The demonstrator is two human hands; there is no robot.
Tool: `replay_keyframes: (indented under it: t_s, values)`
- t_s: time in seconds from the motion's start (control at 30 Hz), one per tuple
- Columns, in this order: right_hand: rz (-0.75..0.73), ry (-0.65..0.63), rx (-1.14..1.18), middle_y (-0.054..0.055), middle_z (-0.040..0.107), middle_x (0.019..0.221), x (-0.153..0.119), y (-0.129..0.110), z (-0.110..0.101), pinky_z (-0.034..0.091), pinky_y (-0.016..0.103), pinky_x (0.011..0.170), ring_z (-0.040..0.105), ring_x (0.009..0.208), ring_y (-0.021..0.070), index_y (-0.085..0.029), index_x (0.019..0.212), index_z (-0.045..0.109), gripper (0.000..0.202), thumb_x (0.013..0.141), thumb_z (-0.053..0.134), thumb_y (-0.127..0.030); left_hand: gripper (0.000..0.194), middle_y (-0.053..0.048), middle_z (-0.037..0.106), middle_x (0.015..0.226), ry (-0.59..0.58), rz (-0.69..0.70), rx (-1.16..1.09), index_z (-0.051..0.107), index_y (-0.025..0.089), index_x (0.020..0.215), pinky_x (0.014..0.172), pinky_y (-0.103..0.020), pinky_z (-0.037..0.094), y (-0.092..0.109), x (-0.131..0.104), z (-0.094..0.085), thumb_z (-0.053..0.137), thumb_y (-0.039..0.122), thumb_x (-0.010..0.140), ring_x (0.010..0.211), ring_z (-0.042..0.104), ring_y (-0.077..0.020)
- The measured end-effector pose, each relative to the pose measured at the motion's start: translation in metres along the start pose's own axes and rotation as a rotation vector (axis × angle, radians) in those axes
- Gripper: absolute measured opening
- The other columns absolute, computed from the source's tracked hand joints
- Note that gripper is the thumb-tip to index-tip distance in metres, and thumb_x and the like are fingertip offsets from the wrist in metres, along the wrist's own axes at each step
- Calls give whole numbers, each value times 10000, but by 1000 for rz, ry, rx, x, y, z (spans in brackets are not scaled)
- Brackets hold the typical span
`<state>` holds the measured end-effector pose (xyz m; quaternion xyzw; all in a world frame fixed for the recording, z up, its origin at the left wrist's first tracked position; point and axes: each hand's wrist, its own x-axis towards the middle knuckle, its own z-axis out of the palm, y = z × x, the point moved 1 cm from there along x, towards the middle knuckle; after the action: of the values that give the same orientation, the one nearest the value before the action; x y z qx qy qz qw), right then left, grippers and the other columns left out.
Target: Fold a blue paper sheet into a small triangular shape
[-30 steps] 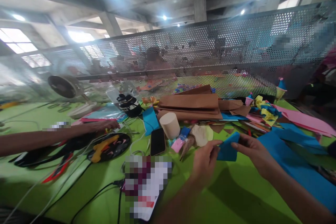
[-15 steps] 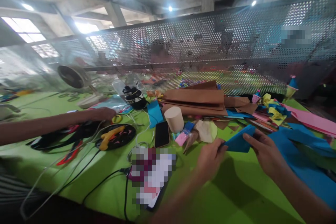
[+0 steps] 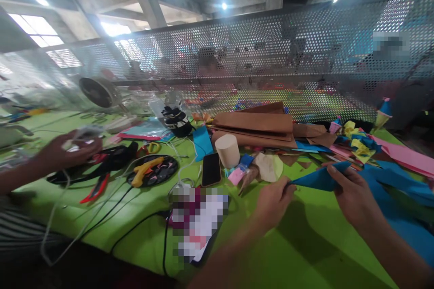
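Between my hands is a piece of blue paper (image 3: pixel 315 179), drawn into a long pointed shape above the green table. My left hand (image 3: pixel 276 201) pinches its narrow left tip. At the wider end, my right hand (image 3: pixel 352 189) grips the paper with the thumb on top; its other fingers are partly hidden behind the sheet. Larger blue sheets (image 3: pixel 400 207) lie beneath and beside my right forearm. Cream and pink paper scraps (image 3: pixel 267 167) are just beyond my left hand.
A co-worker's hand (image 3: pixel 77 149) holds a pale object at the left. Nearby are a yellow glue gun (image 3: pixel 144 171), cables, a black phone (image 3: pixel 211 170) and a cream roll (image 3: pixel 228 150). Folded brown paper (image 3: pixel 254 124) lies before the perforated metal screen (image 3: pixel 237 54).
The blue paper has gone from a broad folded piece to a longer, narrower point, and my right hand has shifted right. The co-worker's hand has moved left and now holds a pale object.
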<state>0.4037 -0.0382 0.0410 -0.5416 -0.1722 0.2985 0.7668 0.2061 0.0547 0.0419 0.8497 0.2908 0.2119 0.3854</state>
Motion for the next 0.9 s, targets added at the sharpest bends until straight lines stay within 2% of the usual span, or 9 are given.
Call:
replay_keyframes:
  t_s: [0.2, 0.4, 0.5, 0.6, 0.7, 0.77, 0.9]
  values:
    - [30, -29, 7, -18, 767, 841, -4, 1, 2, 550, 211, 674, 654, 775, 135, -280, 834, 817, 411, 541, 1007, -496, 197, 12, 632, 727, 39, 63, -142, 610, 196, 920, 645, -253, 319, -6, 0, 3, 515, 317, 1043, 680, 563, -150]
    - [72, -45, -8, -23, 765, 814, -7, 2, 3, 574, 238, 662, 666, 715, 143, -281, 864, 812, 400, 570, 998, -479, 287, -11, 685, 726, 71, 98, -235, 649, 176, 798, 660, -246, 366, -12, 1, 7, 516, 289, 1025, 669, 575, -143]
    - [47, -69, -11, -15, 769, 832, -8, 0, 5, 585, 261, 722, 679, 768, 168, -280, 828, 807, 382, 566, 996, -485, 284, -28, 710, 794, 51, 108, -212, 673, 177, 817, 697, -250, 401, -13, 3, 5, 511, 283, 1025, 739, 621, -163]
    - [-30, -102, -80, 2, 774, 856, -12, 1, 8, 575, 287, 780, 681, 839, 198, -288, 814, 812, 371, 578, 982, -518, 260, -40, 730, 889, 14, 123, -89, 687, 191, 921, 740, -265, 421, -9, 4, 3, 498, 317, 1049, 832, 658, -192]
    - [-50, -171, -179, 23, 775, 861, -19, 9, 12, 561, 316, 774, 675, 837, 214, -281, 820, 811, 359, 632, 945, -556, 243, -46, 712, 881, -46, 131, 97, 656, 199, 994, 680, -276, 377, -4, 3, 3, 514, 385, 1059, 794, 638, -205]
    - [-37, -223, -220, 32, 766, 844, -25, 17, 16, 556, 330, 751, 667, 800, 216, -265, 815, 794, 370, 668, 916, -583, 229, -32, 666, 805, -79, 106, 181, 613, 198, 957, 624, -281, 308, -2, 2, 6, 511, 375, 1060, 712, 588, -192]
    - [-100, -223, -290, 33, 744, 872, -37, 24, 24, 566, 347, 759, 666, 830, 235, -276, 930, 768, 420, 750, 825, -651, 242, 12, 527, 702, -63, 49, 93, 491, 212, 847, 604, -278, 252, -4, 0, 14, 441, 297, 1067, 633, 476, -155]
